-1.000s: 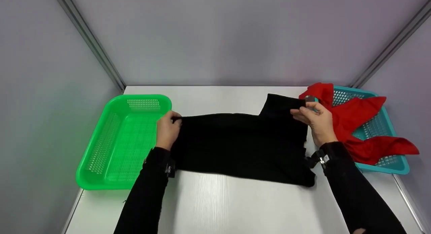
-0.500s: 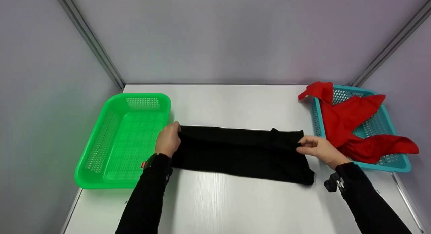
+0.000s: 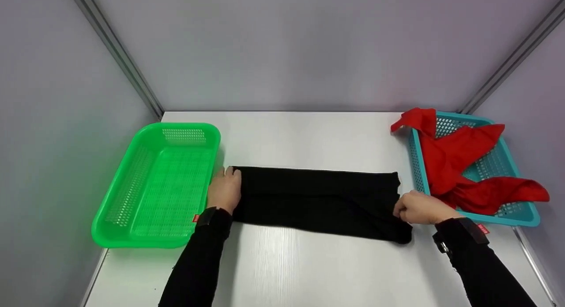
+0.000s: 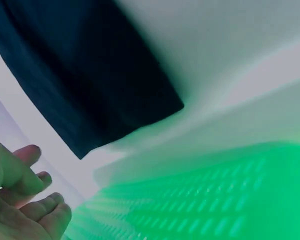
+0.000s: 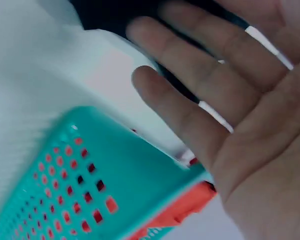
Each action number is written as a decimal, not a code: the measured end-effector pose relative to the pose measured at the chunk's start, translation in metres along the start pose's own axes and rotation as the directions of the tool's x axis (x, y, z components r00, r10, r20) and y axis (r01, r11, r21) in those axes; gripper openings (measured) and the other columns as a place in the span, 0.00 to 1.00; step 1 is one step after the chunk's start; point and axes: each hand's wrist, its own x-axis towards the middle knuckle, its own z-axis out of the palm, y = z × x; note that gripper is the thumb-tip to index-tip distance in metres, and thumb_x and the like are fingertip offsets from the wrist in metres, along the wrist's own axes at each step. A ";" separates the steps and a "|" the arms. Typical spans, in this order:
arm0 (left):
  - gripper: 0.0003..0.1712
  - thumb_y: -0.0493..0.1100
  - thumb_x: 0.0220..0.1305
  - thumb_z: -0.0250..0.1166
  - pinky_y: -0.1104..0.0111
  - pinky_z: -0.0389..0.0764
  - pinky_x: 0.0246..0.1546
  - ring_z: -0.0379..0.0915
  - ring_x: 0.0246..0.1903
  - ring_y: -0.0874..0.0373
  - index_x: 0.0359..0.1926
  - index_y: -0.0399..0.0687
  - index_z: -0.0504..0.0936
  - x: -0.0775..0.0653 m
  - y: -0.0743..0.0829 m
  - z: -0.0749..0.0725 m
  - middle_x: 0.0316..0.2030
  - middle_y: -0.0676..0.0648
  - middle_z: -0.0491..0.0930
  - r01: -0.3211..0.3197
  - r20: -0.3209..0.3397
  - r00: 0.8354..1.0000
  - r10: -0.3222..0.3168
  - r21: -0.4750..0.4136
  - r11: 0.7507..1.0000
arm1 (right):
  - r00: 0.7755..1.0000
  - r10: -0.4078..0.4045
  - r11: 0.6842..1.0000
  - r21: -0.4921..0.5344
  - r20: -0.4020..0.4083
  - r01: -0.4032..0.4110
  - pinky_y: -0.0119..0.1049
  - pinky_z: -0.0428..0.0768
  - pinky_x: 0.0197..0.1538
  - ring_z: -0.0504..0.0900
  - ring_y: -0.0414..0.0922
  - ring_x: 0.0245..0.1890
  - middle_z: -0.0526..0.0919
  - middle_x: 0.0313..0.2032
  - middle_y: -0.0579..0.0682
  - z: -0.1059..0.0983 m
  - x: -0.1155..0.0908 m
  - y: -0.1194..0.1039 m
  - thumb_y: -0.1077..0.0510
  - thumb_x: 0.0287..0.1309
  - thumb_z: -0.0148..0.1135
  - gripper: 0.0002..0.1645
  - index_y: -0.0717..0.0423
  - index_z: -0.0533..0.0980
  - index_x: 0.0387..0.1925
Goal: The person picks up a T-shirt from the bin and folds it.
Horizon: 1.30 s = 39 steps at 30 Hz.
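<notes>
A black garment (image 3: 315, 201) lies on the white table as a long folded strip, its left end close to the green basket. My left hand (image 3: 224, 191) is at that left end; in the left wrist view its loosely bent fingers (image 4: 52, 212) stand apart from the cloth and hold nothing. At the strip's right end is my right hand (image 3: 421, 208), fingertips at the cloth's edge. The right wrist view shows those fingers (image 5: 185, 85) extended and spread, with the dark cloth (image 5: 105, 15) behind them and nothing pinched.
The green basket (image 3: 99, 223) stands at the left, with nothing in it. A teal basket (image 3: 514, 165) at the right holds a red garment (image 3: 454, 159) that hangs over its rim on both sides. Grey panels (image 3: 282, 51) enclose the table (image 3: 282, 271) at back and sides.
The garment's far part, with its projecting flap, has been folded toward me, leaving a narrower strip. Both hands came nearer and let go of the edge; the green basket shifted slightly left.
</notes>
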 end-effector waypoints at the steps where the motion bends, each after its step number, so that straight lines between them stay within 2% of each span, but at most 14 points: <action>1: 0.15 0.26 0.61 0.65 0.47 0.78 0.59 0.74 0.60 0.33 0.50 0.31 0.82 -0.001 0.001 0.001 0.56 0.31 0.80 -0.014 0.026 1.000 0.014 -0.008 1.000 | 0.999 0.008 1.000 -0.006 -0.044 -0.009 0.43 0.82 0.39 0.81 0.44 0.32 0.87 0.33 0.48 0.001 0.002 -0.002 0.69 0.56 0.57 0.15 0.59 0.87 0.38; 5: 0.22 0.28 0.65 0.63 0.48 0.66 0.70 0.64 0.70 0.33 0.61 0.34 0.78 -0.007 0.007 0.005 0.66 0.32 0.73 -0.068 0.180 0.980 0.090 -0.127 0.990 | 0.980 0.055 0.998 0.042 -0.191 -0.048 0.56 0.81 0.54 0.84 0.57 0.48 0.86 0.49 0.59 0.017 0.014 -0.008 0.61 0.69 0.57 0.18 0.63 0.81 0.55; 9: 0.26 0.35 0.74 0.59 0.46 0.65 0.71 0.58 0.72 0.32 0.70 0.38 0.71 -0.018 0.010 0.010 0.72 0.32 0.64 -0.054 0.334 0.933 0.133 -0.236 0.970 | 0.979 0.123 0.971 0.225 -0.162 -0.085 0.59 0.74 0.62 0.77 0.62 0.60 0.76 0.62 0.68 0.037 0.027 -0.011 0.49 0.73 0.59 0.39 0.64 0.59 0.76; 13: 0.31 0.39 0.73 0.62 0.46 0.66 0.69 0.57 0.72 0.31 0.73 0.40 0.67 -0.029 0.010 0.014 0.75 0.33 0.60 -0.021 0.398 0.910 0.118 -0.241 0.970 | 0.975 0.150 0.889 0.455 -0.161 -0.062 0.45 0.78 0.55 0.79 0.54 0.52 0.78 0.56 0.63 0.052 0.034 -0.012 0.49 0.71 0.63 0.43 0.58 0.56 0.78; 15: 0.31 0.38 0.72 0.63 0.46 0.66 0.70 0.57 0.72 0.31 0.73 0.39 0.68 -0.031 0.010 0.017 0.74 0.32 0.61 -0.037 0.381 0.916 0.129 -0.238 0.970 | 0.975 0.127 0.832 0.554 -0.184 -0.004 0.37 0.78 0.52 0.80 0.51 0.48 0.82 0.50 0.60 0.055 0.035 -0.013 0.52 0.71 0.62 0.38 0.57 0.62 0.76; 18: 0.31 0.37 0.71 0.64 0.46 0.66 0.69 0.59 0.71 0.30 0.72 0.39 0.69 -0.033 0.010 0.020 0.74 0.32 0.62 -0.065 0.340 0.929 0.147 -0.240 0.969 | 0.976 0.085 0.753 0.654 -0.202 0.070 0.36 0.81 0.50 0.84 0.51 0.43 0.85 0.41 0.59 0.059 0.035 -0.015 0.57 0.74 0.59 0.26 0.61 0.71 0.69; 20: 0.31 0.37 0.71 0.64 0.45 0.67 0.69 0.59 0.71 0.30 0.72 0.39 0.69 -0.034 0.009 0.022 0.73 0.32 0.63 -0.077 0.327 0.933 0.152 -0.233 0.970 | 0.972 0.070 0.777 0.623 -0.223 0.087 0.38 0.83 0.48 0.85 0.51 0.40 0.86 0.38 0.59 0.062 0.034 -0.016 0.61 0.74 0.56 0.19 0.63 0.76 0.62; 22: 0.31 0.37 0.71 0.65 0.46 0.67 0.69 0.59 0.71 0.31 0.72 0.39 0.69 -0.034 0.008 0.024 0.73 0.32 0.63 -0.082 0.320 0.935 0.152 -0.220 0.972 | 0.966 0.062 0.870 0.488 -0.249 0.070 0.42 0.84 0.47 0.85 0.49 0.39 0.87 0.38 0.56 0.067 0.036 -0.019 0.63 0.73 0.57 0.14 0.62 0.81 0.55; 24: 0.31 0.38 0.71 0.64 0.46 0.66 0.70 0.59 0.72 0.32 0.72 0.40 0.69 -0.035 0.007 0.025 0.74 0.33 0.62 -0.087 0.324 0.934 0.149 -0.199 0.976 | 0.957 0.051 0.968 0.250 -0.284 0.023 0.45 0.83 0.45 0.84 0.48 0.39 0.86 0.38 0.52 0.073 0.037 -0.022 0.61 0.71 0.59 0.12 0.60 0.83 0.49; 25: 0.31 0.39 0.72 0.64 0.46 0.66 0.70 0.59 0.72 0.32 0.73 0.41 0.69 -0.036 0.007 0.025 0.74 0.33 0.62 -0.090 0.327 0.933 0.149 -0.190 0.978 | 0.951 0.044 0.992 0.124 -0.306 -0.006 0.47 0.82 0.46 0.83 0.49 0.40 0.85 0.38 0.51 0.077 0.037 -0.024 0.59 0.70 0.61 0.11 0.59 0.84 0.48; 28: 0.31 0.43 0.70 0.66 0.45 0.66 0.69 0.61 0.70 0.32 0.71 0.42 0.71 -0.038 0.007 0.025 0.71 0.33 0.65 -0.108 0.316 0.935 0.159 -0.175 0.979 | 0.930 0.021 0.979 -0.183 -0.366 -0.094 0.58 0.78 0.54 0.83 0.55 0.41 0.82 0.39 0.55 0.086 0.038 -0.031 0.50 0.67 0.66 0.17 0.59 0.83 0.47; 32: 0.30 0.51 0.66 0.70 0.43 0.65 0.61 0.66 0.61 0.36 0.65 0.47 0.75 -0.043 0.008 0.027 0.61 0.36 0.70 -0.160 0.303 0.931 0.202 -0.159 0.974 | 0.900 0.049 0.911 -0.350 -0.433 -0.217 0.73 0.62 0.65 0.82 0.65 0.48 0.81 0.46 0.66 0.094 0.043 -0.039 0.41 0.66 0.66 0.32 0.63 0.79 0.57; 35: 0.30 0.56 0.63 0.72 0.45 0.64 0.54 0.65 0.54 0.40 0.61 0.52 0.75 -0.046 0.010 0.029 0.55 0.39 0.69 -0.199 0.323 0.914 0.244 -0.166 0.966 | 0.914 0.143 0.924 -0.280 -0.379 -0.260 0.78 0.52 0.66 0.72 0.73 0.62 0.74 0.62 0.73 0.096 0.049 -0.043 0.39 0.70 0.60 0.38 0.61 0.71 0.69; 39: 0.30 0.57 0.61 0.74 0.46 0.65 0.52 0.63 0.52 0.41 0.59 0.54 0.74 -0.048 0.017 0.029 0.53 0.40 0.68 -0.239 0.353 0.886 0.301 -0.207 0.949 | 0.942 0.252 0.961 -0.057 -0.222 -0.270 0.82 0.43 0.66 0.45 0.80 0.73 0.49 0.75 0.76 0.093 0.061 -0.042 0.37 0.74 0.52 0.44 0.55 0.56 0.79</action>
